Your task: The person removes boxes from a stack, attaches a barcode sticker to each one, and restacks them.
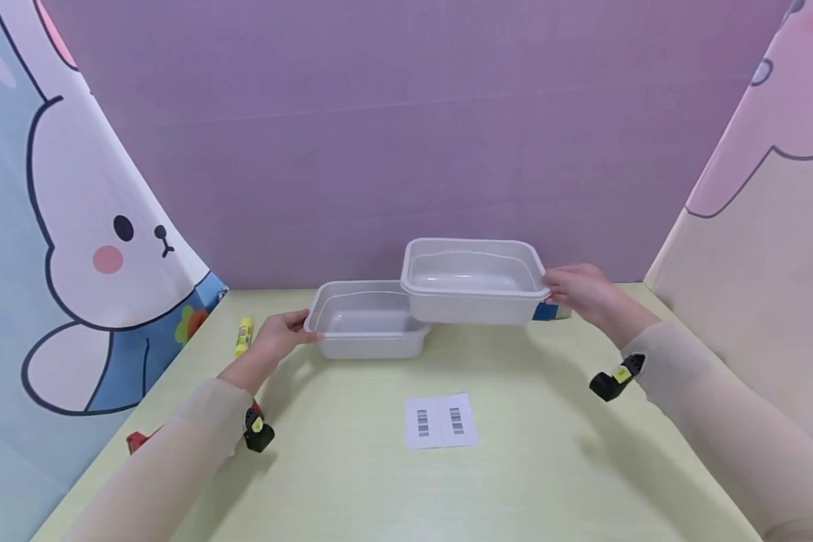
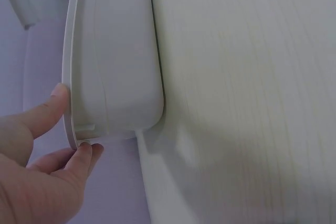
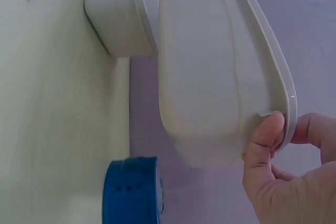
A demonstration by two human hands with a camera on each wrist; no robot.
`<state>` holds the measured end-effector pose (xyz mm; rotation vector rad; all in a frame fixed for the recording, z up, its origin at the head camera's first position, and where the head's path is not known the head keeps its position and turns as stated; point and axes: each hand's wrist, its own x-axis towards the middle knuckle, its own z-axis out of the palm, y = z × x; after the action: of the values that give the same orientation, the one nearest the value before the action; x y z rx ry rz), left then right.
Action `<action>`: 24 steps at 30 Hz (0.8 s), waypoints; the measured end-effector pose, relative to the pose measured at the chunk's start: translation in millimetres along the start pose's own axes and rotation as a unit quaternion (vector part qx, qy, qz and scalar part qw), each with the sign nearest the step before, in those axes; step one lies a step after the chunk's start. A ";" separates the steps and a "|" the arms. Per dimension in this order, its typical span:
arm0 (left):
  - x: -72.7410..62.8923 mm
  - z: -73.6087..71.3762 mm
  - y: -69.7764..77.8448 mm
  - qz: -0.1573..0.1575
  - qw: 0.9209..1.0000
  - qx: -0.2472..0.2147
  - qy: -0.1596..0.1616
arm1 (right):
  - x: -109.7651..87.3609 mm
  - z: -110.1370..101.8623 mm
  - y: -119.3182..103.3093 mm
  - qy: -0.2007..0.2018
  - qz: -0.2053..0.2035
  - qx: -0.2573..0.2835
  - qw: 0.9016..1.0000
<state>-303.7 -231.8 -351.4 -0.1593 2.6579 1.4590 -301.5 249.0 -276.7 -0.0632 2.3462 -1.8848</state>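
Head view, upper tray (image 1: 474, 309); blue object (image 1: 546, 312) half-hidden

Bright, diffuse light in the head view: my arms (image 1: 711, 414) cast soft shadows on the table (image 1: 515, 482); faint glints mark one bin (image 1: 474, 282). Wrist views: dimmer, softer.

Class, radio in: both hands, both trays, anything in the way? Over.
Left hand grips lower tray. Right hand holds raised tray by its right end. Blue object near raised tray, partly hidden in head view; possible obstacle.
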 end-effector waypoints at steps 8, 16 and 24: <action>-3.5 -1.0 2.6 -0.002 1.000 0.018 -0.001 | -10.2 -23.7 16.3 -0.021 0.007 0.021 1.000; -5.2 -3.8 -0.1 -0.004 1.000 0.023 -0.005 | -11.6 -35.5 41.5 -0.033 0.013 0.026 0.999; -7.1 -5.3 1.6 -0.002 1.000 0.029 -0.006 | -13.8 -34.4 62.7 -0.044 0.013 0.014 0.999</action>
<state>-297.1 -235.1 -346.3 -0.1500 2.6850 1.3748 -289.2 297.6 -329.6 -0.1099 2.2519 -1.8634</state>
